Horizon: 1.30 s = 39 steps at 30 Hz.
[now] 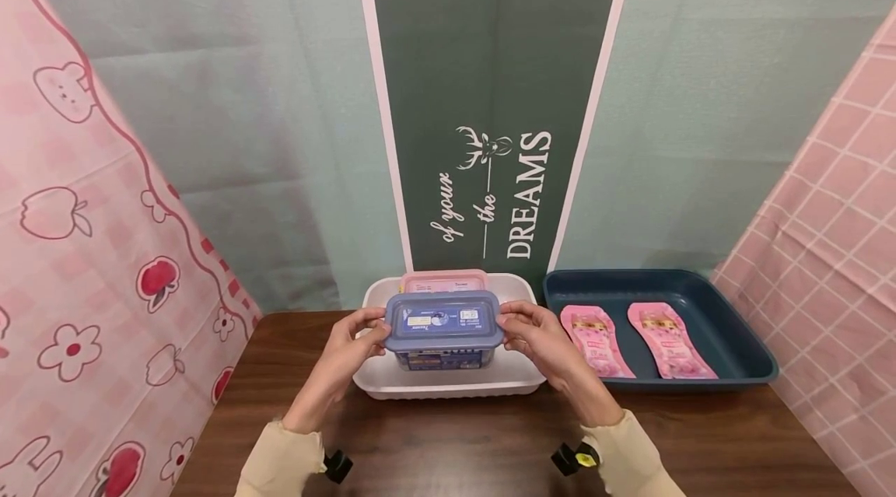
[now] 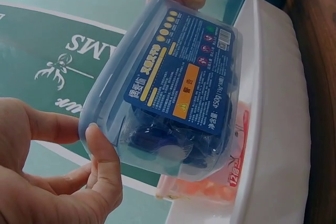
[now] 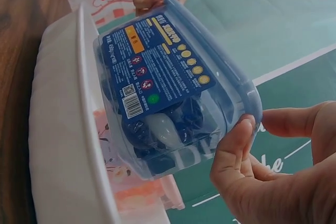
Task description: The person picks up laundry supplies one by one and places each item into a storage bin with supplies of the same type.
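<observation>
A clear plastic box of laundry pods (image 1: 444,322) with a blue lid is raised over the white tray (image 1: 448,388). My left hand (image 1: 350,345) pinches the left end of its lid rim between thumb and fingers. At the opposite end my right hand (image 1: 542,337) grips the rim the same way. In the left wrist view, a blue label (image 2: 184,72) with an orange warning patch covers the box's side, and dark blue and white pods (image 3: 165,129) show through the plastic in the right wrist view. Behind it, a pink-lidded box (image 1: 442,279) sits in the white tray, partly hidden.
Right of the white tray stands a dark blue tray (image 1: 745,349) holding two pink pouches, one on the left (image 1: 596,341) and one on the right (image 1: 672,341). Both trays rest on a brown wooden table (image 1: 448,442). Patterned cloth hangs at the back and both sides.
</observation>
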Each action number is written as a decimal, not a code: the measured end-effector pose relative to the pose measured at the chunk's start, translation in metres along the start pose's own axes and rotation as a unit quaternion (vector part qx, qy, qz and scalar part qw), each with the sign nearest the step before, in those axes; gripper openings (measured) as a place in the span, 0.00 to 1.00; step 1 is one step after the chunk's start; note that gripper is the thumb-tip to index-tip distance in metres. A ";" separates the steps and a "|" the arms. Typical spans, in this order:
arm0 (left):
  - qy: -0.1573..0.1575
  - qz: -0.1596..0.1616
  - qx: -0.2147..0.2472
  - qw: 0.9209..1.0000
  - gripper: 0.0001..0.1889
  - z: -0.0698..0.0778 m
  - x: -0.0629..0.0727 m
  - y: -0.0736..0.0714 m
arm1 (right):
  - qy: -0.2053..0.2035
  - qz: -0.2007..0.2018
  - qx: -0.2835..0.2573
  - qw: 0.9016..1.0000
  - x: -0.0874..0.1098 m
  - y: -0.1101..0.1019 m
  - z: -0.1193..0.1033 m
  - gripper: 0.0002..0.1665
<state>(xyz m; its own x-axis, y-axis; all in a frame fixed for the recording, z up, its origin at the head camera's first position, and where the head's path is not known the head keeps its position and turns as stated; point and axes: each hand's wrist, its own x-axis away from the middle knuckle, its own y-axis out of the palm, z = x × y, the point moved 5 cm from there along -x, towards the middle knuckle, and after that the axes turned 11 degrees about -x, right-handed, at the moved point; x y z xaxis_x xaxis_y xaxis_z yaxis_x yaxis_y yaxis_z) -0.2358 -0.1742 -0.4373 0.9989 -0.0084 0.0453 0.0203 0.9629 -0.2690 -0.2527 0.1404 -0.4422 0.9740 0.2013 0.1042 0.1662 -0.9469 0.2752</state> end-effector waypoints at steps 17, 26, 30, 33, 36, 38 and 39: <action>-0.014 0.002 -0.002 1.000 0.20 -0.020 -0.015 0.008 | 0.021 0.024 0.034 0.999 -0.004 -0.008 0.017 0.27; -0.017 0.006 -0.001 1.000 0.20 -0.025 -0.018 0.011 | 0.031 0.027 0.048 0.998 -0.007 -0.010 0.024 0.28; -0.016 0.010 -0.004 1.000 0.21 -0.028 -0.019 0.012 | 0.035 0.028 0.053 0.998 -0.009 -0.012 0.029 0.29; -0.021 0.016 0.000 1.000 0.21 -0.031 -0.020 0.013 | 0.041 0.031 0.055 0.997 -0.010 -0.012 0.032 0.29; -0.020 0.016 0.000 1.000 0.21 -0.035 -0.021 0.014 | 0.043 0.033 0.053 0.997 -0.010 -0.013 0.035 0.27; -0.021 0.017 0.003 1.000 0.21 -0.037 -0.020 0.014 | 0.042 0.035 0.053 0.997 -0.011 -0.013 0.036 0.26; -0.021 0.017 0.003 1.000 0.21 -0.037 -0.020 0.015 | 0.041 0.034 0.054 0.997 -0.011 -0.012 0.036 0.25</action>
<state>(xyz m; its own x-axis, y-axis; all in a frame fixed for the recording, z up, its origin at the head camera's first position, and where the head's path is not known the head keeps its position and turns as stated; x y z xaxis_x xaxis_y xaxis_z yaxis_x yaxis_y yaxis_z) -0.2537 -0.1700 -0.4779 0.9965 0.0354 0.0757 -0.0141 0.9641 -0.2650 -0.2595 0.1410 -0.4811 0.9684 0.1515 0.1981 0.1203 -0.9796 0.1611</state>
